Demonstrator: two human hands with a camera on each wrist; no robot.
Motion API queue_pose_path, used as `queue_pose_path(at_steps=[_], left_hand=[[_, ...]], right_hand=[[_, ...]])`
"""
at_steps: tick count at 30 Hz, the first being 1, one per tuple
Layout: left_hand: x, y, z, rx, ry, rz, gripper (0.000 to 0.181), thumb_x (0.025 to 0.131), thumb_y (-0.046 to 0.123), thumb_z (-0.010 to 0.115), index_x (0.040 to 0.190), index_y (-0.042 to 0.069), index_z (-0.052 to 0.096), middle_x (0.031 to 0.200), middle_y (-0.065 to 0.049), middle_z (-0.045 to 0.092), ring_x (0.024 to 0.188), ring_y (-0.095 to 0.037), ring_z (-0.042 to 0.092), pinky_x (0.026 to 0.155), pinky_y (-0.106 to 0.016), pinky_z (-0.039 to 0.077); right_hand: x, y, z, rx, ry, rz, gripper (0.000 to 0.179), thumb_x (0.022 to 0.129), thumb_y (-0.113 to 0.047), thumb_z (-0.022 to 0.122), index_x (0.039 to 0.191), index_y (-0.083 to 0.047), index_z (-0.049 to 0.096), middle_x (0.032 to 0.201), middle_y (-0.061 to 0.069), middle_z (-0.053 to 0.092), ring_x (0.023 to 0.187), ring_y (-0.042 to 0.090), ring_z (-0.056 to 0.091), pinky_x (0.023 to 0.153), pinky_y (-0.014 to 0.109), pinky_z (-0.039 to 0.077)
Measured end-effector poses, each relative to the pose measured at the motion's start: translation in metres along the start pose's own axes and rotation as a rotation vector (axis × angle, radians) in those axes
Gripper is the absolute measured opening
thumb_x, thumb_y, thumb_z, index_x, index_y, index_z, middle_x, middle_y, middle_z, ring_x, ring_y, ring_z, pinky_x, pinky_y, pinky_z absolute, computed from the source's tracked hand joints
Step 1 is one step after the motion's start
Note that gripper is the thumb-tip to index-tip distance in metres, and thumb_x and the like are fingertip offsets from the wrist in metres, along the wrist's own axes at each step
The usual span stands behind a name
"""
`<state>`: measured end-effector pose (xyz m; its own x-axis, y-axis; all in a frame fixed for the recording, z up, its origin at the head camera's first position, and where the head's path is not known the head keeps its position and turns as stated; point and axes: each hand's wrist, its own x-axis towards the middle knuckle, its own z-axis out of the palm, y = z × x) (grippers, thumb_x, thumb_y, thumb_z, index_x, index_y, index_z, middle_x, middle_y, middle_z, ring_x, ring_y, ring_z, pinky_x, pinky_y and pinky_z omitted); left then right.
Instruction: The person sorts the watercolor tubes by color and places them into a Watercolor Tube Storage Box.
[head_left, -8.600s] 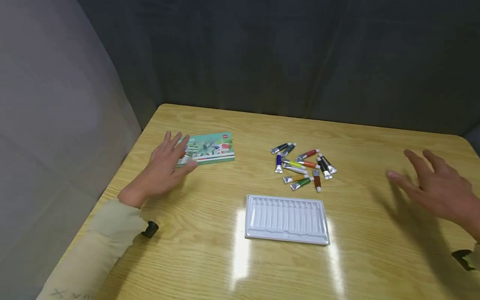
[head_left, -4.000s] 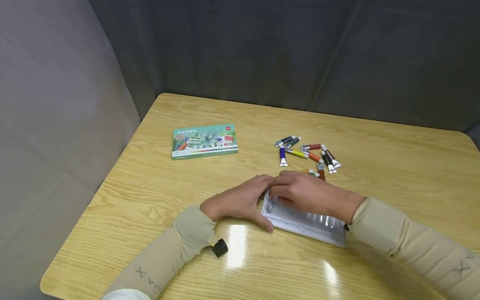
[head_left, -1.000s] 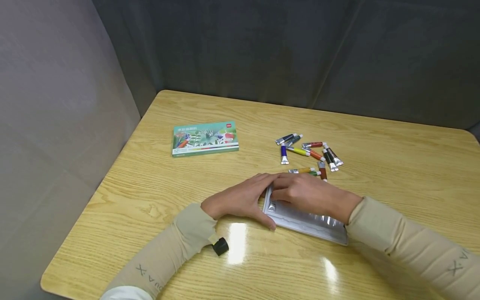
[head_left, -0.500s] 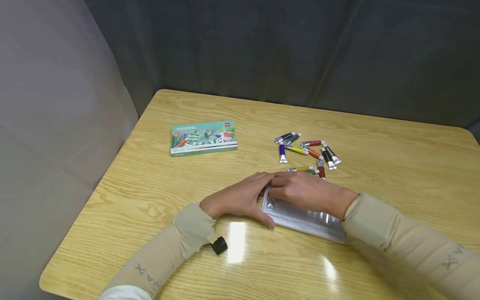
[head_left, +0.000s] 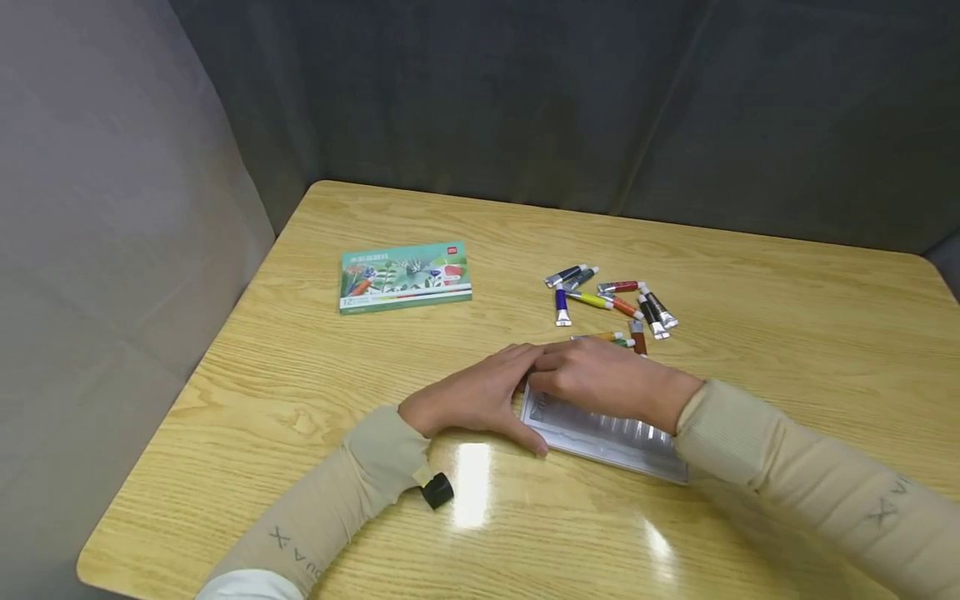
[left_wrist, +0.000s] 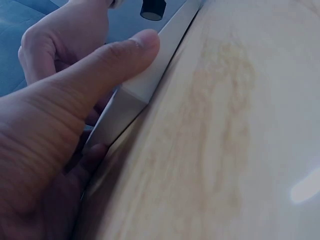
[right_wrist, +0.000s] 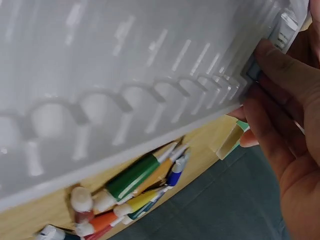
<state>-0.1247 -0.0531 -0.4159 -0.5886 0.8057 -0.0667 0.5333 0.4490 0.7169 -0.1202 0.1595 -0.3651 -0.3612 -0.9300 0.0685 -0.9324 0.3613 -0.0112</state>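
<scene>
A shallow white plastic tray [head_left: 611, 446] with a row of slots lies on the wooden table. My left hand [head_left: 480, 396] grips the tray's left end, thumb along the front corner and fingers round the back corner. Over the tray's back left part, my right hand [head_left: 603, 379] pinches a small paint tube [right_wrist: 287, 30] with a silver crimped end, lying in the endmost slot. Its thumb [right_wrist: 282, 62] presses on the tube, while other fingers sit at the tray's rim. The tube's far part is hidden under this hand.
Behind the tray lies a loose group of paint tubes, among them a purple tube [head_left: 562, 307], a yellow tube [head_left: 588, 299] and a brown tube [head_left: 637, 337]. A green illustrated box [head_left: 405, 279] lies at the back left. Dark curtain [head_left: 480, 100] hangs beyond the table's edge.
Both hands, apart over the table at first, have come together at the tray, which has turned slightly. One silvery tube has left the group; a tube now lies in the tray's left slot.
</scene>
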Motion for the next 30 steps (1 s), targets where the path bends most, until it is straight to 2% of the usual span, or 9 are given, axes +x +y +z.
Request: queue_pose_path(at_steps=[6,14,22,30], left_hand=[[0.0006,0.0003,-0.0015,0.000,0.008,-0.004,0.124,0.071,0.057,0.091,0.166,0.016,0.021,0.166,0.003,0.037,0.150,-0.012,0.037,0.129,-0.032,0.031],[0.0002,-0.0008,-0.0001,-0.011,0.002,0.006,0.123,0.071,0.056,0.091,0.166,0.023,0.020,0.166,0.005,0.037,0.151,-0.013,0.037,0.128,-0.034,0.033],[0.0033,-0.0020,0.0039,-0.002,0.008,0.017,0.123,0.071,0.059,0.090,0.166,0.022,0.020,0.165,0.006,0.038,0.149,-0.011,0.037,0.127,-0.031,0.033],[0.0004,-0.0029,0.0023,0.003,0.008,0.010,0.125,0.071,0.060,0.090,0.166,0.021,0.019,0.166,0.006,0.037,0.151,-0.013,0.036,0.128,-0.033,0.032]], right_hand=[[0.0031,0.0004,-0.0052,0.022,-0.039,0.015,0.004,0.094,-0.011,0.073,0.093,-0.014,0.076,0.091,-0.002,0.074,0.088,0.011,0.068,0.078,0.031,0.062],[-0.0014,-0.0006,-0.0035,0.018,-0.036,0.019,0.004,0.095,-0.010,0.072,0.095,-0.010,0.075,0.091,0.000,0.073,0.086,0.012,0.070,0.077,0.030,0.062],[-0.0050,-0.0020,-0.0014,0.050,-0.019,0.045,0.005,0.093,-0.008,0.073,0.092,-0.012,0.076,0.093,-0.001,0.075,0.089,0.014,0.070,0.081,0.035,0.063],[-0.0020,-0.0052,-0.0014,0.093,-0.045,0.084,0.011,0.094,-0.005,0.072,0.105,-0.008,0.076,0.104,0.005,0.078,0.101,0.020,0.073,0.087,0.038,0.063]])
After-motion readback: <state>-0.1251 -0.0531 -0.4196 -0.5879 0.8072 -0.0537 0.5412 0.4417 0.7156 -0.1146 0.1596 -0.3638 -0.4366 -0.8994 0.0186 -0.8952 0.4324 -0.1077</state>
